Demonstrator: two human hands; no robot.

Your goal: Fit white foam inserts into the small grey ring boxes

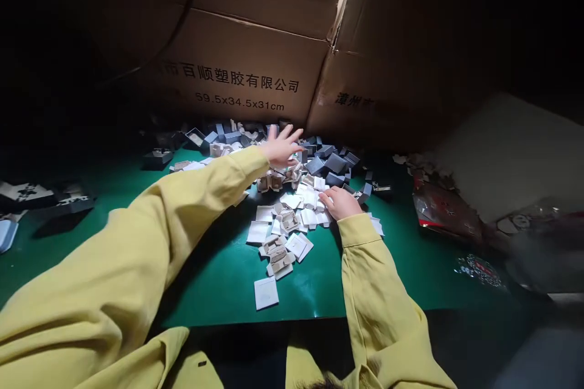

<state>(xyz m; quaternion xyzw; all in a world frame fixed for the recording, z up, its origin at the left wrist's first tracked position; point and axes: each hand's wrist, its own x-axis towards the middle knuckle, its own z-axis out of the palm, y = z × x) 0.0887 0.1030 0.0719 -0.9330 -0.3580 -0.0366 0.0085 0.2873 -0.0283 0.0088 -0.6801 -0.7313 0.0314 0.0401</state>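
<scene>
My left hand (283,147), fingers spread and open, reaches over the far part of a heap of small dark boxes and folded card pieces. It holds nothing that I can see. At the right side of the white card inserts (308,199), my right hand (341,202) is closed, its fingers bent together at the cards. What lies between those fingertips is hidden. Folded inserts with brown insides (277,253) trail toward me, and a single square white card (266,293) lies nearest the front edge. Small dark grey boxes (336,163) are heaped just beyond my right hand.
Brown cardboard cartons (246,48) with printed writing stand as a wall behind the green table (219,291). More dark boxes (64,203) lie at the left. On the right are a red plastic packet (447,209) and a clear bag (479,270) of small pieces.
</scene>
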